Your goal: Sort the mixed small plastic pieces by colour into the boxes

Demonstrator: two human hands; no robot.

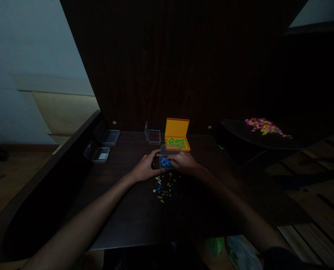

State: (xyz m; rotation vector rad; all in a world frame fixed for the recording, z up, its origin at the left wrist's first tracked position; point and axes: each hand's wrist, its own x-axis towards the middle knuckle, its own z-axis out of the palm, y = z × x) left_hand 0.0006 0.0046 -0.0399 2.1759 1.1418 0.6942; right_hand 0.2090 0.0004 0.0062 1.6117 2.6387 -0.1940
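A small clear plastic box [161,167] with its lid up stands on the dark table, holding small blue building bricks [164,161]. My left hand [145,167] grips the box from its left side, thumb along the near edge and fingers at the far edge. Over the right part of the box is my right hand [182,161], its fingers bent down among the blue bricks; whether a brick is between them is hidden. Just in front of the box lie loose yellow, cream and blue bricks [163,194], scattered on the tabletop.
Behind the box, an open yellow case [177,127] contains green bricks [175,141]. Beside it stands a clear box of brown pieces [155,136]. Two more open clear boxes, one farther back [110,137] and one nearer [101,154], are at left. Colourful pieces [264,126] are heaped on the right-hand surface.
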